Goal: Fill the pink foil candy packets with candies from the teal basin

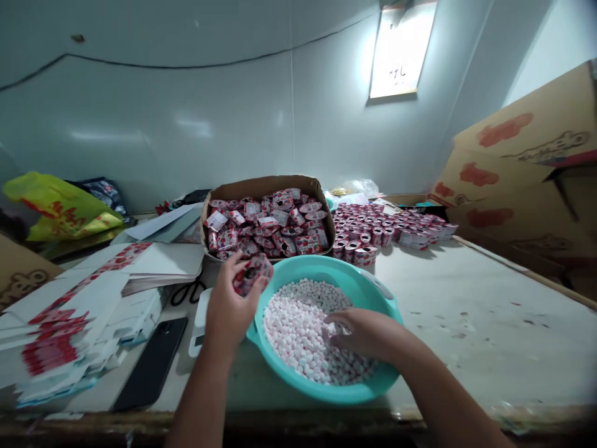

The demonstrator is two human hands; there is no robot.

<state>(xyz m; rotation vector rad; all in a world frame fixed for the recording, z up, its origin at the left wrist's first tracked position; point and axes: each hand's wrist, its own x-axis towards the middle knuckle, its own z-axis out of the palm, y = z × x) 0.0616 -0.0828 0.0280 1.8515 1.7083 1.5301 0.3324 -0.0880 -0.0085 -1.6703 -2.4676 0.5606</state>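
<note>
My left hand (233,302) grips a small red printed carton (254,275) with a dark opening facing up, just off the left rim of a turquoise basin (321,393). White and pale pink candies (298,336) fill much of the basin. Inside it, my right hand (357,333) reaches down among the candies with its fingers curled; the fingertips are partly hidden. Behind the basin stands a cardboard box (261,183) heaped with similar closed red packets (270,227). To its right, many open red cartons (368,233) stand upright in rows.
Flat printed card sheets (107,280) are stacked at the left, near a black phone (152,364). Black scissors (188,291) and a white device (199,323) lie left of the basin. A yellow bag (60,208) sits at the back left. Large cartons (527,168) rise at the right.
</note>
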